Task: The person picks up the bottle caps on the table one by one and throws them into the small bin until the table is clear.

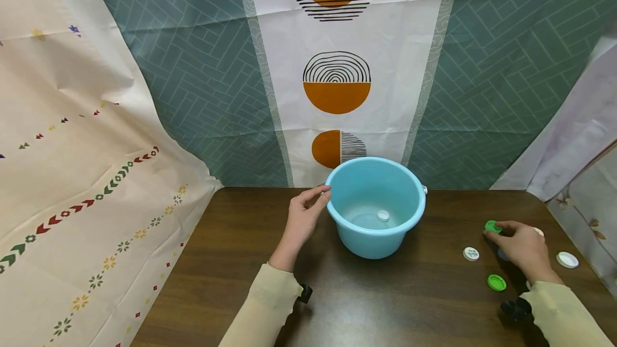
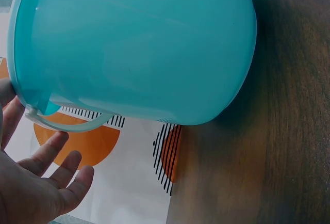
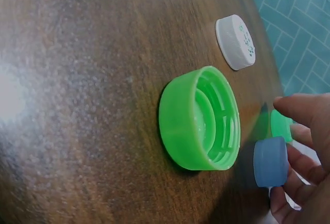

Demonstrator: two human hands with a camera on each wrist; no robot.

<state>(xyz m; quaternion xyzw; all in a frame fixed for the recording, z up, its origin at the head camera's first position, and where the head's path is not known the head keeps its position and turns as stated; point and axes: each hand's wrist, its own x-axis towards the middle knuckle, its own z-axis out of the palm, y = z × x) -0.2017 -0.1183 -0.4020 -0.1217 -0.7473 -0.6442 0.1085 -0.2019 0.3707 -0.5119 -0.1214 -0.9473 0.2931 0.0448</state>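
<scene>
A light blue bucket [image 1: 373,240] stands upright on the table. My left hand [image 1: 303,216] pinches its left rim with thumb and forefinger; in the left wrist view the other fingers spread loosely beside the white handle [image 2: 77,126]. Inside the bucket lies one white bottle cap [image 1: 383,215]. Over at the right, my right hand [image 1: 523,245] holds a green bottle cap [image 1: 491,226] between thumb and fingertips. A blue cap [image 3: 270,162] sits just under that hand, mostly covered by it in the head view.
Nearby on the brown table [image 1: 414,304] lie a second green cap [image 1: 496,283], hollow side up, a printed white cap [image 1: 471,254] and a white lid [image 1: 567,259] near the right edge. Another white cap [image 1: 539,232] shows partly behind my right hand. Patterned cloth [image 1: 202,79] hangs behind.
</scene>
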